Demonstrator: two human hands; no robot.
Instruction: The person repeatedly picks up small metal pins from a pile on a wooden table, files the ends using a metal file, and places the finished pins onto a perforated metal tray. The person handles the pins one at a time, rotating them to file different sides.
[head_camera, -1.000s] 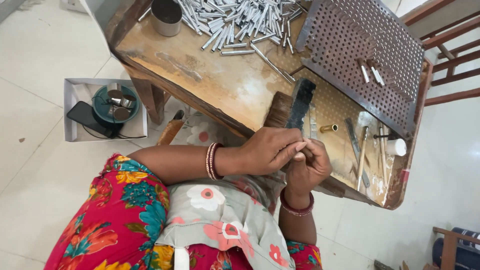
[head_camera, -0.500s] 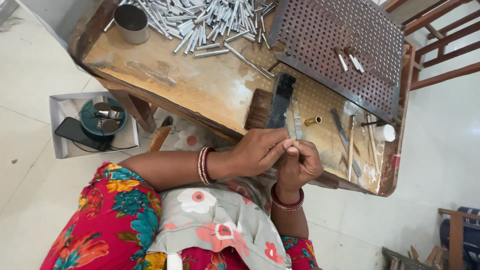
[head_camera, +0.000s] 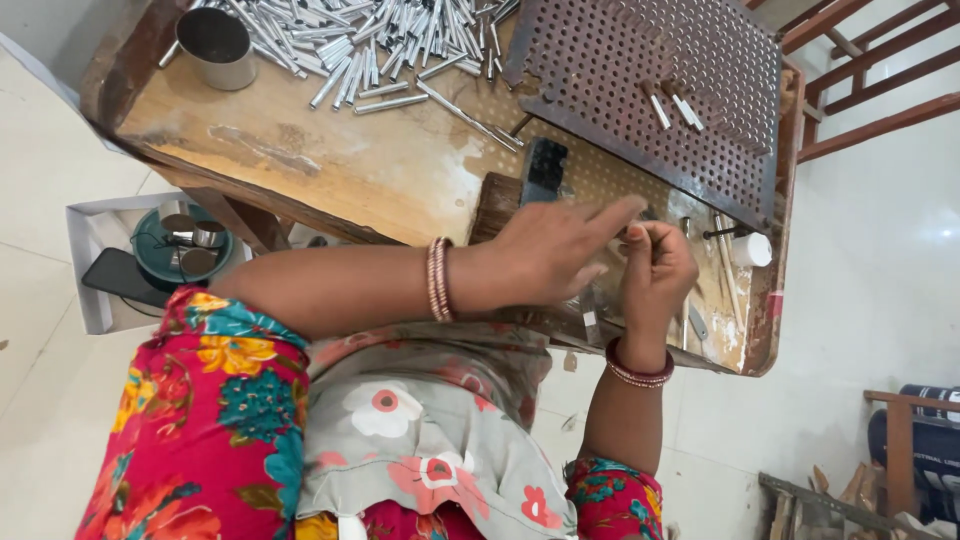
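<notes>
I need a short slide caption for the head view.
Two hands, left and right, meet over a wooden workbench strewn with metal tubes.

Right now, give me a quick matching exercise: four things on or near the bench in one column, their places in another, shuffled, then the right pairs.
Things:
1. metal cup
2. perforated metal plate
3. white box
4. loose metal tubes

Places:
A. on the floor, beside the bench
B. far left corner of the bench top
C. far right part of the bench, a few tubes lying on it
D. heaped at the far edge of the bench, right of the cup

Pairs: 1-B, 2-C, 3-A, 4-D
</notes>
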